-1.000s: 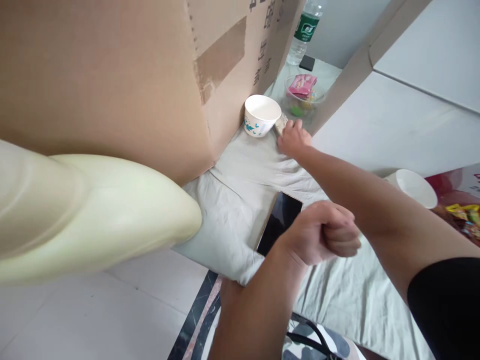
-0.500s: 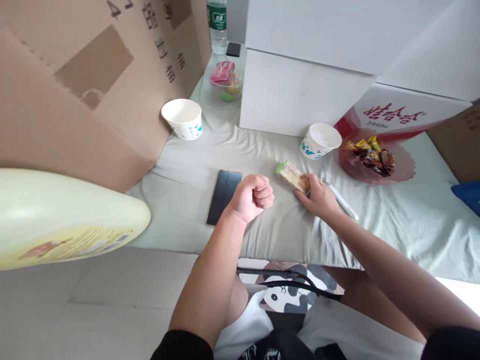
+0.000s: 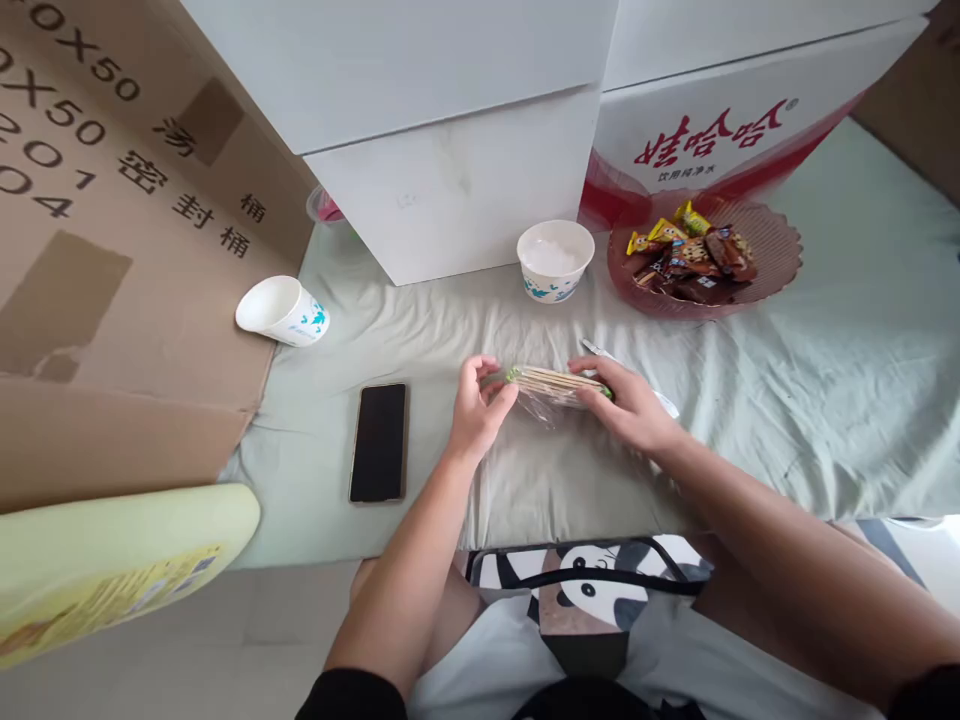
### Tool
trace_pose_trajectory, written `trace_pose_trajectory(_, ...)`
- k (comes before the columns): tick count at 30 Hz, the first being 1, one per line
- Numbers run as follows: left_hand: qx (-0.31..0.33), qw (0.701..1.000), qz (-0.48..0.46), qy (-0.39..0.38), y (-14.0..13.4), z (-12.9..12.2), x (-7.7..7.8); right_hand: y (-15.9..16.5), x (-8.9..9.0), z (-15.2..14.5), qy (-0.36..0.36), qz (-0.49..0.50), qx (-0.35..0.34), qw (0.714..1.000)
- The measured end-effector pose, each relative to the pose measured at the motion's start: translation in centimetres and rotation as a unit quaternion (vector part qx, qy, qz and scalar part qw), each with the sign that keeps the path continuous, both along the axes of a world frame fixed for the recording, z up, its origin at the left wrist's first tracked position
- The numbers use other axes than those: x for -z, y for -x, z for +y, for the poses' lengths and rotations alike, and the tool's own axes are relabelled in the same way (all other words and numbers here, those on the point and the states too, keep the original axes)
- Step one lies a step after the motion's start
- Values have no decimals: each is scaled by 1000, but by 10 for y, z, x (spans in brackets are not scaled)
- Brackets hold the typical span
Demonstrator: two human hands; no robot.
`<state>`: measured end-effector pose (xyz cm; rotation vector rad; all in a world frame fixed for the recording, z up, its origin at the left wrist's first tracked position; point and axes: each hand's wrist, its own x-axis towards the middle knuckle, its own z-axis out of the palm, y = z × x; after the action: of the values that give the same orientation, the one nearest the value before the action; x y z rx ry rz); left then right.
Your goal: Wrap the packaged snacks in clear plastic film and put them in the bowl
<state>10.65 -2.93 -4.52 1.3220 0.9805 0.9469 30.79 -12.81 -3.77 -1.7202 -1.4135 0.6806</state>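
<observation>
Between my hands is a clear plastic pack of what look like cotton swabs (image 3: 559,380), pale wooden sticks with green ends, lying sideways just over the cloth. My left hand (image 3: 476,410) has its thumb and fingers curved round the pack's left end. At the opposite end, my right hand (image 3: 630,405) grips it, thumb in front and fingers behind. Loose clear wrapping hangs below the sticks. A slim white and silver pen-like item (image 3: 664,403) lies partly hidden behind my right hand. Left of my left hand, a dark-screened phone (image 3: 379,443) rests flat.
Behind the pack stands a paper cup (image 3: 555,262) with whitish contents. A pink clear bowl (image 3: 780,250) holds wrapped snacks. Another paper cup (image 3: 281,310) leans by the cardboard box (image 3: 217,330). White boxes (image 3: 457,190) rise at the back. A pale yellow-green bottle (image 3: 127,545) juts in at left.
My left hand has gone from a fist to holding the pack's left end. The pack has turned nearly level, my right hand still on it. The view has shifted rightward.
</observation>
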Motion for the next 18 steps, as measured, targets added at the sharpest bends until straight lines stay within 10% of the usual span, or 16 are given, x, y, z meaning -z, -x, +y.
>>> trace_pose_trajectory(8, 253, 964, -31, 80, 6, -17, -12, 11, 8, -22, 43, 270, 74, 959)
trace_pose_trajectory(13, 101, 992, -7, 73, 6, -11, -12, 16, 5, -22, 38, 196, 0, 980)
trace_pose_trajectory(18, -37, 998, 35, 48, 18, 4, -7, -9, 12, -20, -74, -180, 133, 972)
